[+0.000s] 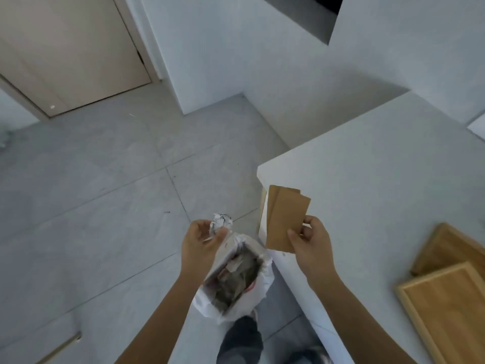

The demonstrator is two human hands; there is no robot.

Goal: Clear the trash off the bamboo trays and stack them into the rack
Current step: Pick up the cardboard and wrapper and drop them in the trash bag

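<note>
My left hand (200, 240) grips a crumpled ball of white paper (221, 223) just above a white-lined trash bin (236, 279) on the floor, which holds other scraps. My right hand (312, 240) pinches several flat brown cardboard pieces (283, 219), held upright over the table's left edge. Two bamboo trays lie on the white table at the lower right: the nearer bamboo tray (446, 306) overlaps the farther bamboo tray (451, 248). No rack is in view.
The white table (380, 166) fills the right side, its corner close to the bin. Grey tiled floor (91, 193) spreads to the left, with a beige door (65, 48) and white walls behind. My dark trouser leg (241, 340) stands below the bin.
</note>
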